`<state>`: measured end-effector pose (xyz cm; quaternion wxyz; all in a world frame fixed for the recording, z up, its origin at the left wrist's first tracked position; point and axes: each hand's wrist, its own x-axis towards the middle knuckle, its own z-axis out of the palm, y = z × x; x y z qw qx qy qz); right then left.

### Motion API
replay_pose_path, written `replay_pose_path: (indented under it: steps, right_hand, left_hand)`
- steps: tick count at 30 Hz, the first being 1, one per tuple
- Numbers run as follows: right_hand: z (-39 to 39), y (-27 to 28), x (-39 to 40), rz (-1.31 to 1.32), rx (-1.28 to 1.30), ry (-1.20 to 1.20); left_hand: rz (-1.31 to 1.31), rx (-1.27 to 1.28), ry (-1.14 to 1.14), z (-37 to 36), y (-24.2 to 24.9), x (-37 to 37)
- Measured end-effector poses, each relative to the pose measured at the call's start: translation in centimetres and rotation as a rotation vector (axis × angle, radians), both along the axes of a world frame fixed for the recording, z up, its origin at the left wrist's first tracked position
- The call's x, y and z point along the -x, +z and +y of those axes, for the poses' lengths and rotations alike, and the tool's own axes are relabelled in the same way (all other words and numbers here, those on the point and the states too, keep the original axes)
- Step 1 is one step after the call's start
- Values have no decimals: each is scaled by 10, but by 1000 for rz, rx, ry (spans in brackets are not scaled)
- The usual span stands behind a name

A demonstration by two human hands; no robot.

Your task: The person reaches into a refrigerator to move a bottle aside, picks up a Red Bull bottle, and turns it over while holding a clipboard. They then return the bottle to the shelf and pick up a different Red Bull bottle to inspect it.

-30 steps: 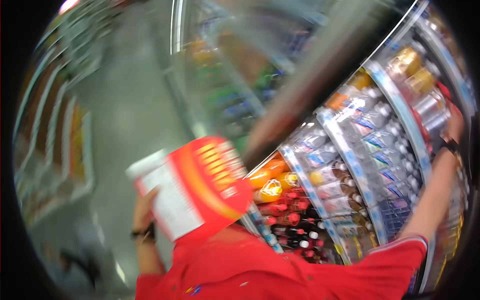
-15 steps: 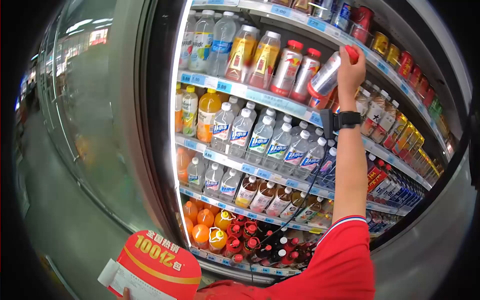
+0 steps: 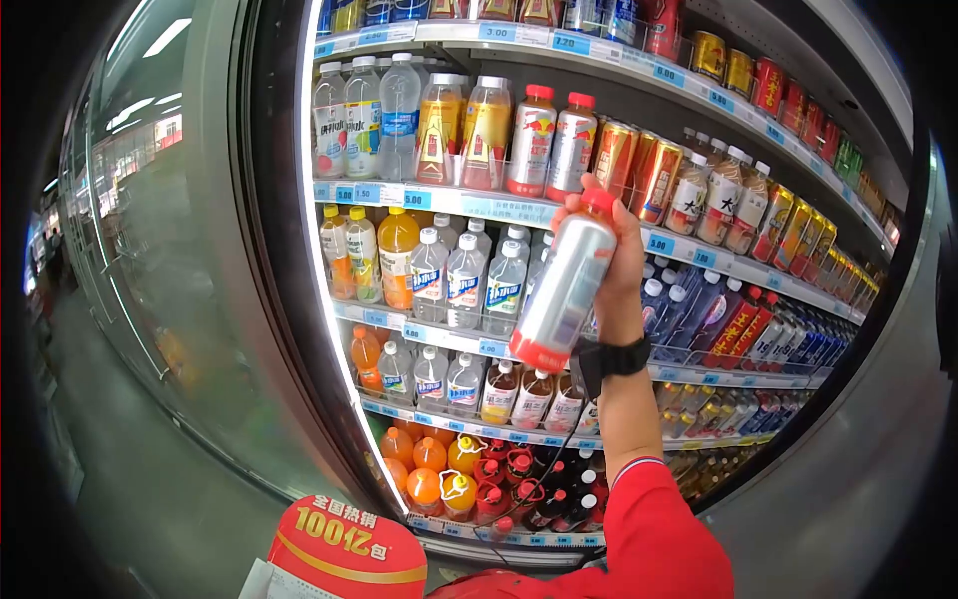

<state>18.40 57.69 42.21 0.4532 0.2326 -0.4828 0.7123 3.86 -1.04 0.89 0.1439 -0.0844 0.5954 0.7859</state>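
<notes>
My right hand [image 3: 621, 245] is wrapped round the upper part of a silver bottle with a red cap and red base [image 3: 567, 285]. The bottle tilts, its cap up and to the right, in front of the cooler shelves. Two similar silver-and-red bottles [image 3: 552, 142] stand on the shelf behind it, left of orange-red cans [image 3: 659, 180]. At the bottom, a red card with gold print [image 3: 344, 547] shows above a white paper [image 3: 274, 582]. My left hand is out of view.
Shelf edges with price labels [image 3: 489, 205] cross the cooler. Clear-drink bottles [image 3: 464, 280] and orange-drink bottles [image 3: 397, 250] stand below. A glass door [image 3: 150, 230] is at the left. A dark cable hangs below my right wrist.
My right hand has drawn the silver bottle down and to the left, away from the upper shelf. The view has shifted, and the fingertip at the card's bottom edge no longer shows.
</notes>
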Motion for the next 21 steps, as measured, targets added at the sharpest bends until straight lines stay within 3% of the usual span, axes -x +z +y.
replay_pose_path:
  steps: [2,4,6,7,8,9,10,12,17,21]
  right_hand:
    - [-30,-33,4,-69,-62,16]
    - [-54,-60,5,-135,-151,46]
    - [-74,-85,10,-183,-110,50]
    - [-83,-94,12,-191,-89,76]
    - [-95,-103,14,-252,-41,-6]
    - [-100,-116,17,-270,-2,34]
    - [-103,-131,21,-296,44,81]
    - [-115,-167,28,-377,124,228]
    - [-157,-263,26,-780,441,528]
    - [-184,-311,28,-1102,451,620]
  left_hand:
    - [-11,-10,-8,-18,-30,7]
    - [7,-27,27,-7,-13,-5]
    - [47,-37,99,21,43,-27]
    - [66,18,123,21,42,-26]
    - [29,-11,9,10,31,-18]
    - [71,26,20,31,66,-30]
    - [-11,-164,74,28,47,-28]
    - [90,-81,88,17,23,-18]
    - [-62,-78,167,17,18,-19]
    - [-101,-21,194,16,17,-16]
